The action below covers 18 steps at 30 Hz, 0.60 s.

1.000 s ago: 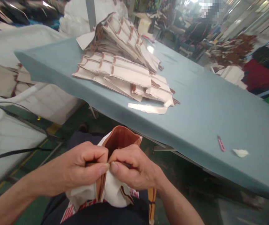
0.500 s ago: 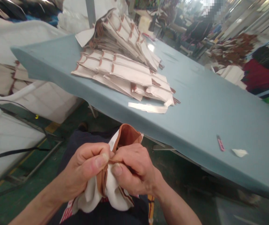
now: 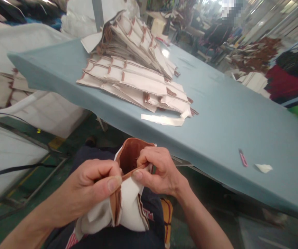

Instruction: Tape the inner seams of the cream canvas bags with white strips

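Over my lap, a white fabric piece with brown lining and trim (image 3: 131,204) hangs from both hands, its brown-lined opening facing up. My left hand (image 3: 99,181) pinches the brown edge between thumb and fingers. Further along the same edge, my right hand (image 3: 159,171) grips it, thumb in front and fingers curled behind. Between the two hands runs a short stretch of brown edging. Part of the far rim is behind my right fingers.
On the blue table (image 3: 216,114) lie stacked white pieces with brown trim (image 3: 138,77), a white strip (image 3: 161,119), a small pink-handled tool (image 3: 243,158) and a white scrap (image 3: 263,168). White bins (image 3: 47,110) stand on the left.
My right hand has moved right and up along the brown edge, away from my left hand. The opening has spread wider, and more of the edging shows between the hands.
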Motion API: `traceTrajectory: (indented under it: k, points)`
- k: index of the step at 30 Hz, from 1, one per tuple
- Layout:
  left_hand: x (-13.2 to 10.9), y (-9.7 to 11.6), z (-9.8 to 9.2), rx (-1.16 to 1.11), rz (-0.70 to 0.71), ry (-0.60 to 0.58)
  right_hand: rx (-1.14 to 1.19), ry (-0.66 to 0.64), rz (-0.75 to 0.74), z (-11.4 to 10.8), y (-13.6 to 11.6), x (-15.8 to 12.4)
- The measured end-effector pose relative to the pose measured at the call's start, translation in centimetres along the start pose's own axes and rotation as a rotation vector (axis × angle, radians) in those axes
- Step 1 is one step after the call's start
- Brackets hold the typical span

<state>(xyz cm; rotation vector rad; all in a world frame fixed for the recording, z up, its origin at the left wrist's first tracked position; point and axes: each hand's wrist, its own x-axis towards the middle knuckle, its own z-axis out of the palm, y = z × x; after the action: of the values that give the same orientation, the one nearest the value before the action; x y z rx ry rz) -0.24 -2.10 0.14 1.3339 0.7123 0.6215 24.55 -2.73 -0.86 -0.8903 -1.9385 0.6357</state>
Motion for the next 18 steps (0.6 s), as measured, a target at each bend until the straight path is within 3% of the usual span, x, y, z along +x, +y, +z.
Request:
traceTrajectory:
  k: [7,13,16,18]
  points:
    - [0.1,1.3,-0.7,0.205,0.107,0.001,0.031,-0.031,0.062,-0.7,1.5,-1.0]
    - [-0.7,1.2,1.0,-0.072,0.088,-0.002,0.070,-0.008,0.091,0.7,2.2,-1.1]
    - [-0.1,2.0,2.7,-0.207,0.079,-0.022,0.192,-0.049,0.182,2.5,1.8,-0.6]
    - [0.5,2.7,3.7,-0.262,0.085,0.038,0.251,-0.065,0.244,3.6,1.7,-0.2]
